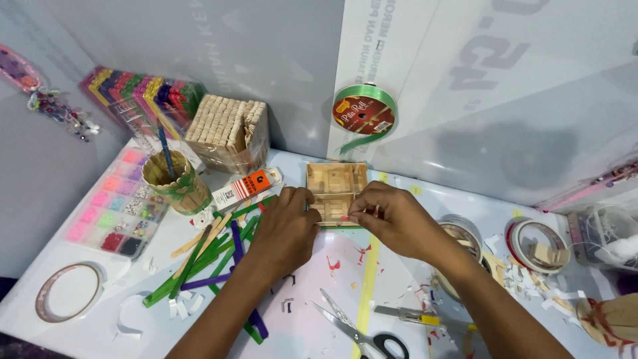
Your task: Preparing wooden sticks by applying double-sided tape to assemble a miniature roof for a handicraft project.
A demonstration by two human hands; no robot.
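Note:
A small flat panel built of pale wooden craft sticks point(335, 184) lies on the white table point(399, 286) near the back wall. My left hand point(287, 226) rests fingers-down on the panel's left lower edge, pressing it. My right hand point(392, 216) is at the panel's right lower edge, its fingertips pinched on a small piece of stick against the panel. Green and purple craft sticks point(219, 262) lie scattered under my left wrist.
Scissors point(359, 336) and a utility knife point(412, 316) lie near the front. Tape rolls point(70, 292) point(535, 242), a bead box point(116, 206), a stick-made cup point(174, 183), a wooden stick bundle point(226, 133), a glue box point(242, 188) and a green ribbon spool point(363, 113) surround the panel. Paper scraps litter the right.

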